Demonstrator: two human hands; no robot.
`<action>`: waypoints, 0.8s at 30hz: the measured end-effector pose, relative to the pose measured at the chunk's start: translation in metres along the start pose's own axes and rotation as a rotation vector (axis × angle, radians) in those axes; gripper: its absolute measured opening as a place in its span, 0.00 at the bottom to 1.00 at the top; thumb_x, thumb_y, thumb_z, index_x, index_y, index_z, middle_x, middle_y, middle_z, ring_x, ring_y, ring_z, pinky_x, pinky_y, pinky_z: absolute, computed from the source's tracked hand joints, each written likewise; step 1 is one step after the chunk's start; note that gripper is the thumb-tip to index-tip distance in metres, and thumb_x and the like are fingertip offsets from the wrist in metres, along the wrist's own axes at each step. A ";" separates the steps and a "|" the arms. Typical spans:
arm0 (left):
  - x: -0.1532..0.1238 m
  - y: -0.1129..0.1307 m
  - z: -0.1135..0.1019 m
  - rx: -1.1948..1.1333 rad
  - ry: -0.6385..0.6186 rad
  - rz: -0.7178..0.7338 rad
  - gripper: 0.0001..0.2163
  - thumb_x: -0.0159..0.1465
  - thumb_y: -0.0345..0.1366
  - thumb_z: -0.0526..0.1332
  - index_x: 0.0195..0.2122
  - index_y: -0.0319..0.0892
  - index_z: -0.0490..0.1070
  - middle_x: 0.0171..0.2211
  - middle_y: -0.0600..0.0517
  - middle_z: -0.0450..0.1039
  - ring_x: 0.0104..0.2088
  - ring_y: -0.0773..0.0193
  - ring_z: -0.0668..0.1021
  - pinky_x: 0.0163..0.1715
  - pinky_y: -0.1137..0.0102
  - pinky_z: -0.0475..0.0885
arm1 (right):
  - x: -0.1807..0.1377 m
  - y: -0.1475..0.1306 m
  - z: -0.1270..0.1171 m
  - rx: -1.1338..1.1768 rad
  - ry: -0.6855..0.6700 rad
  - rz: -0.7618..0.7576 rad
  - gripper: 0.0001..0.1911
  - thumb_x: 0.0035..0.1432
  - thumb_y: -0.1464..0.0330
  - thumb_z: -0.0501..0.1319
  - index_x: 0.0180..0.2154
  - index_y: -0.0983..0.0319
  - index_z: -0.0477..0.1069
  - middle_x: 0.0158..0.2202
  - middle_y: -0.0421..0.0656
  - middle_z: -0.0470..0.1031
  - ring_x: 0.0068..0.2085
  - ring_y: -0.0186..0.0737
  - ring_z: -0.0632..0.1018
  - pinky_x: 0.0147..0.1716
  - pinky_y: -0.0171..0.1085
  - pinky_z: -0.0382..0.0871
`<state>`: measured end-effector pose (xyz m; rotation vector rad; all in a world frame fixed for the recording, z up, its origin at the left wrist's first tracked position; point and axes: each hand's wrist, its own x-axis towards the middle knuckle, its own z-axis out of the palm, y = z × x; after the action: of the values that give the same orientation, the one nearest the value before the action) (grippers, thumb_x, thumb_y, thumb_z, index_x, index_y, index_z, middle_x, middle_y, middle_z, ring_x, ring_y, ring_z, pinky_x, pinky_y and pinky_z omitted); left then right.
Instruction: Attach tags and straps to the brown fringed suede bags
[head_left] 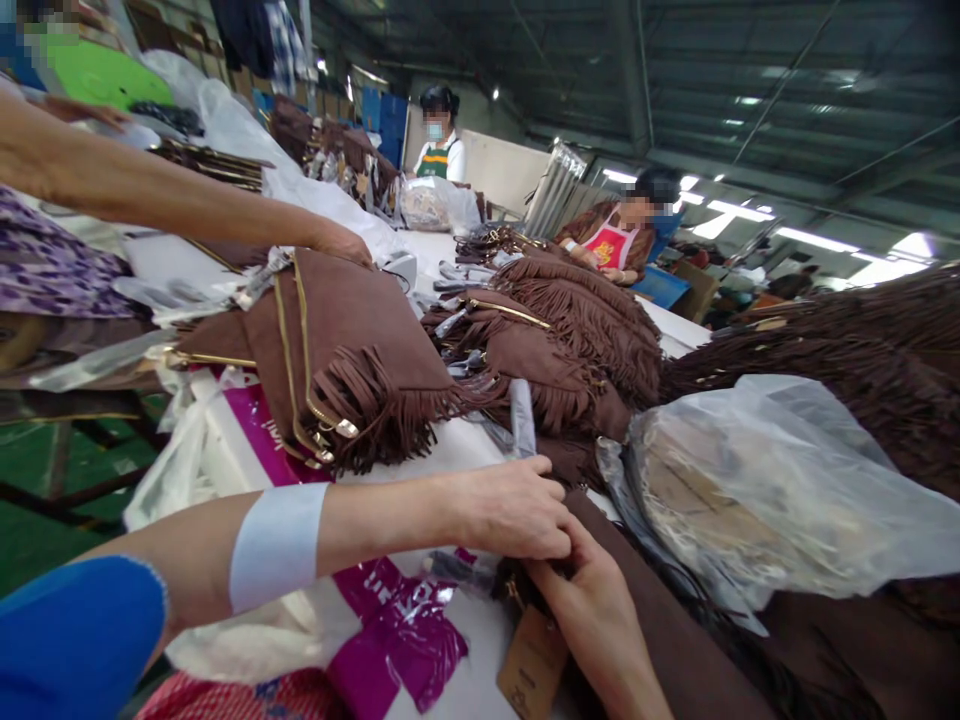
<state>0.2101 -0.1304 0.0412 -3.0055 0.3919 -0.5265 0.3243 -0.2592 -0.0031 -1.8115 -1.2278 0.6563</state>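
Observation:
My left hand (514, 508) reaches in from the left, a pale band round its forearm, with fingers curled. It meets my right hand (596, 600), which is closed at the edge of a brown bag (660, 610). What the left fingers grip is hidden between the hands. A brown cardboard tag (532, 662) hangs beside my right wrist. Just beyond my left knuckles a grey plastic-wrapped piece (523, 415) sticks up. Below my left wrist lies another wrapped piece (461, 570).
Brown fringed bags with gold zippers (360, 330) pile up ahead, and a co-worker's hand (341, 240) rests on one. A clear plastic bag (780, 490) of tan material lies at right. Purple printed plastic (405, 630) covers part of the white table. Two people stand at the far side.

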 end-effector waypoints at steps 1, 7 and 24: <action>0.001 -0.003 0.002 0.003 0.031 0.021 0.07 0.62 0.29 0.66 0.27 0.44 0.73 0.31 0.54 0.78 0.36 0.60 0.73 0.42 0.61 0.62 | 0.001 0.000 0.000 0.030 0.007 0.004 0.18 0.52 0.62 0.63 0.44 0.61 0.74 0.38 0.43 0.82 0.40 0.48 0.80 0.38 0.37 0.72; -0.013 -0.010 0.020 0.037 0.109 -0.248 0.06 0.66 0.37 0.63 0.38 0.40 0.71 0.39 0.47 0.73 0.41 0.57 0.72 0.40 0.64 0.65 | 0.007 0.004 0.004 0.020 -0.019 0.052 0.24 0.50 0.65 0.61 0.51 0.62 0.72 0.20 0.33 0.72 0.23 0.39 0.74 0.22 0.33 0.65; -0.046 0.024 0.040 -0.523 0.099 -0.576 0.06 0.59 0.25 0.61 0.34 0.41 0.75 0.37 0.52 0.76 0.40 0.62 0.76 0.41 0.73 0.69 | 0.010 0.010 0.006 -0.027 0.000 0.061 0.34 0.50 0.62 0.61 0.58 0.67 0.67 0.20 0.33 0.70 0.22 0.38 0.72 0.24 0.34 0.66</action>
<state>0.1762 -0.1410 -0.0137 -3.6024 -0.4276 -0.6989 0.3281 -0.2492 -0.0145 -1.8778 -1.1898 0.6767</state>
